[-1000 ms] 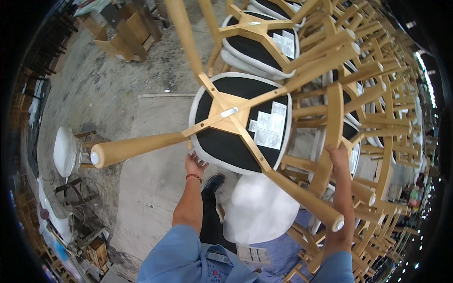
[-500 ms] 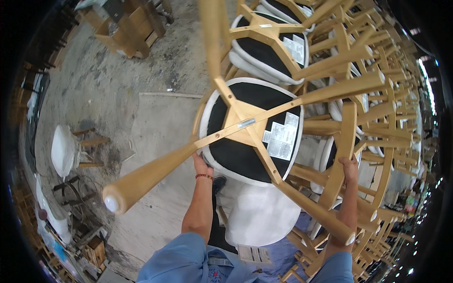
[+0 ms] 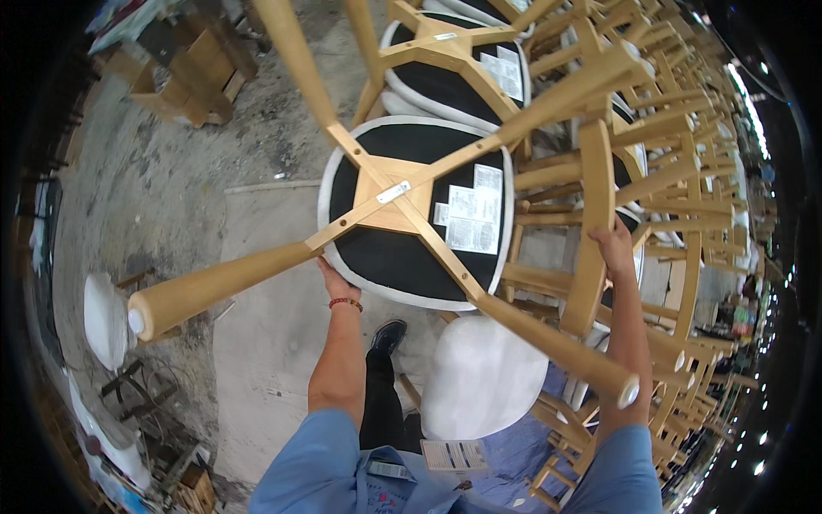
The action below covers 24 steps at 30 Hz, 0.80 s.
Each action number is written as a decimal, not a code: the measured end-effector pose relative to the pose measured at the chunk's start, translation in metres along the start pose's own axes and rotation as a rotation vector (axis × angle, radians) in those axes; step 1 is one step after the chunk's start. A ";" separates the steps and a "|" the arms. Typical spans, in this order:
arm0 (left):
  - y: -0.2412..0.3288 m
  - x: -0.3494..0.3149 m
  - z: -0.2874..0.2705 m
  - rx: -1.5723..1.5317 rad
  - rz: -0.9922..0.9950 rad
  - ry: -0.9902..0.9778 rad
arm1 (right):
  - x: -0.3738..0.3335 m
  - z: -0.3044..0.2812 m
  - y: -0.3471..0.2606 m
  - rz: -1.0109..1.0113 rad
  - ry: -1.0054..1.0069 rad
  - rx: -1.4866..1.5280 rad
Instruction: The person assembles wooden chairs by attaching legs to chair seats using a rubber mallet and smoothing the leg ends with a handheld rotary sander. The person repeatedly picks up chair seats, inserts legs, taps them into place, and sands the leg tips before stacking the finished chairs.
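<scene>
An upside-down wooden chair (image 3: 390,214) is held up in front of me by both hands. Its white-rimmed seat shows a black underside with pale labels, and four tapered legs spread from a crossed frame. My left hand (image 3: 336,279) grips the seat's near left edge, the fingers partly hidden beneath it. On the right, my right hand (image 3: 613,247) is closed around the curved wooden back rail. Below the held chair, close to my body, sits a white padded seat (image 3: 484,377). Just beyond stands another overturned chair (image 3: 454,64) with a black underside.
Rows of stacked wooden chairs (image 3: 676,171) crowd the right side. At the far left is an open cardboard box (image 3: 184,81). A white-seated stool (image 3: 107,321) stands at the left edge. My shoe (image 3: 390,336) rests on the pale floor sheet (image 3: 257,377).
The held chair appears farther left and higher in view, turned slightly, with both hands still on it. The surroundings have also shifted left, and more of my leg and shoe shows.
</scene>
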<state>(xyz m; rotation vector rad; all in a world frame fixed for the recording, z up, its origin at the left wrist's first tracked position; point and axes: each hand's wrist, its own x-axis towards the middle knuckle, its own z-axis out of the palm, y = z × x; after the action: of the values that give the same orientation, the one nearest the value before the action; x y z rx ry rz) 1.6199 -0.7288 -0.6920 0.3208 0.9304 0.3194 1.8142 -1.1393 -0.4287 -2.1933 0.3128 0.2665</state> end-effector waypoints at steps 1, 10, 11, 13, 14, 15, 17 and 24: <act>0.000 -0.002 0.008 0.010 -0.007 0.000 | 0.006 -0.001 -0.002 0.008 0.003 -0.016; 0.011 -0.009 0.015 0.006 -0.132 -0.016 | -0.003 -0.002 0.020 0.046 0.031 0.054; 0.011 -0.009 0.012 -0.010 -0.142 -0.039 | -0.004 -0.002 0.020 0.047 0.034 0.036; 0.005 -0.012 0.016 0.090 -0.102 -0.015 | -0.002 -0.010 0.025 0.045 0.082 -0.041; 0.000 -0.020 0.015 0.143 -0.074 0.006 | -0.004 -0.008 0.018 0.005 0.089 -0.084; -0.001 -0.020 0.007 0.208 -0.089 0.004 | -0.005 -0.009 0.016 0.004 0.079 -0.037; 0.000 -0.030 -0.008 0.348 -0.145 0.069 | -0.015 -0.005 0.004 -0.045 0.127 -0.140; -0.011 -0.126 -0.082 1.153 -0.422 0.078 | -0.206 -0.104 0.059 -0.423 -0.240 -0.266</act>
<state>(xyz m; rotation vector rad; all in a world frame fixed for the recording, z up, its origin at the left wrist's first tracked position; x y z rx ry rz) 1.4839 -0.7786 -0.6500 1.1437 1.1576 -0.6431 1.6087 -1.2311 -0.3497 -2.3908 -0.3359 0.3445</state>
